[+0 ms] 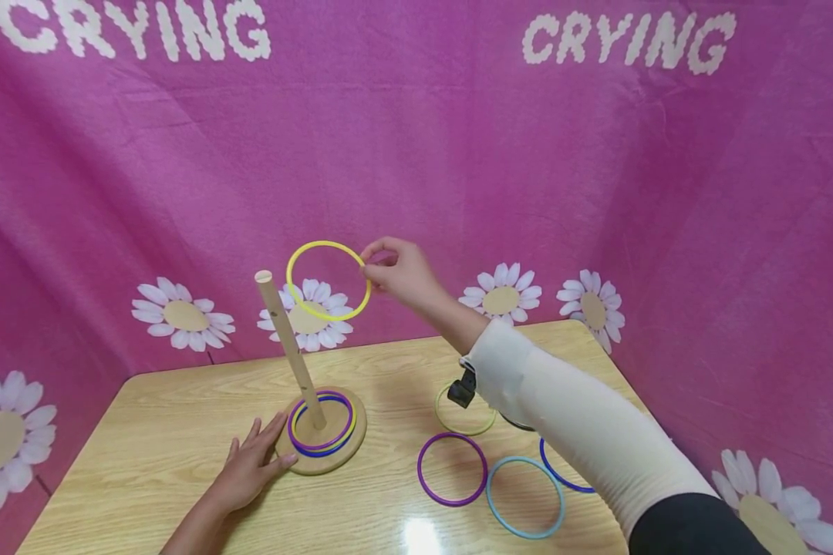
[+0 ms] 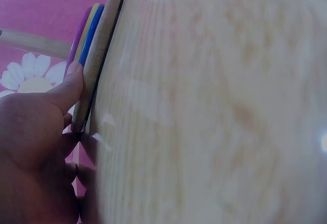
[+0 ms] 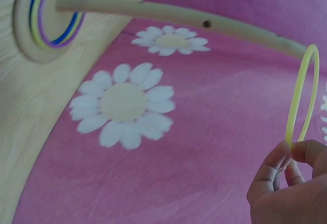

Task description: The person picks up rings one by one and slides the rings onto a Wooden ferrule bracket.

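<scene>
My right hand (image 1: 403, 274) pinches a yellow ring (image 1: 288, 274) at its right side, thumb against fingertips. The ring is raised just right of the top of a wooden peg (image 1: 288, 331). In the right wrist view the ring (image 3: 295, 101) overlaps the peg's tip. The peg stands on a round wooden base (image 1: 359, 432), where a purple ring (image 1: 354, 420), a yellow one and a blue ring (image 2: 92, 27) lie stacked around its foot. My left hand (image 1: 246, 466) rests at the base's left edge with fingers extended, thumb touching the near rim.
On the table right of the base lie a purple ring (image 1: 419, 468), a light blue ring (image 1: 562, 505), a blue ring (image 1: 562, 482) and a pale yellow ring (image 1: 463, 432). The right forearm partly covers a dark ring. A pink flowered cloth (image 1: 416, 154) hangs behind the table.
</scene>
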Tool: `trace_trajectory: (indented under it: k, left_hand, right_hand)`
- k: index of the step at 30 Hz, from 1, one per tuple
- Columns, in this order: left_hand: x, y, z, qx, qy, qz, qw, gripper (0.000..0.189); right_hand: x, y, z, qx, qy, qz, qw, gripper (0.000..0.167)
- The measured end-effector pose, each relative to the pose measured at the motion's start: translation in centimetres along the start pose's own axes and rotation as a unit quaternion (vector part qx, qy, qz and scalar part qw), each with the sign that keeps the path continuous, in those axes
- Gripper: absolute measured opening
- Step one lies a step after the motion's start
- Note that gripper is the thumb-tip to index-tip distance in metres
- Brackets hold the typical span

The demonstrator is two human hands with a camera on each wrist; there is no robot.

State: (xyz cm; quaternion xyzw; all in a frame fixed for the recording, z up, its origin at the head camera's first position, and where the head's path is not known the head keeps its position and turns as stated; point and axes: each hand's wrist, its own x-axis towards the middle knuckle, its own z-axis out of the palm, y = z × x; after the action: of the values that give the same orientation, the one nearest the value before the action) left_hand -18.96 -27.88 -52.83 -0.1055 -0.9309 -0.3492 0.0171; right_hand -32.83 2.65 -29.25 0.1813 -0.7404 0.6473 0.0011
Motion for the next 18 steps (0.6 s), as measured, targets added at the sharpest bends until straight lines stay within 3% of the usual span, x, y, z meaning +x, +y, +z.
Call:
trace_trajectory:
  k: [10, 18]
  left_hand:
    - [0.0, 0.1, -0.1, 0.007, -0.002, -0.002, 1.0000, 0.079]
    - [0.0, 0.1, -0.1, 0.009, -0.004, -0.003, 0.9999, 0.079]
  right_hand:
    - [-0.2, -2.3, 2.5, -0.002, -0.018, -0.016, 0.9997, 0.013]
    - [-0.3, -2.2, 4.1, -0.045, -0.026, 0.000, 0.9986, 0.012]
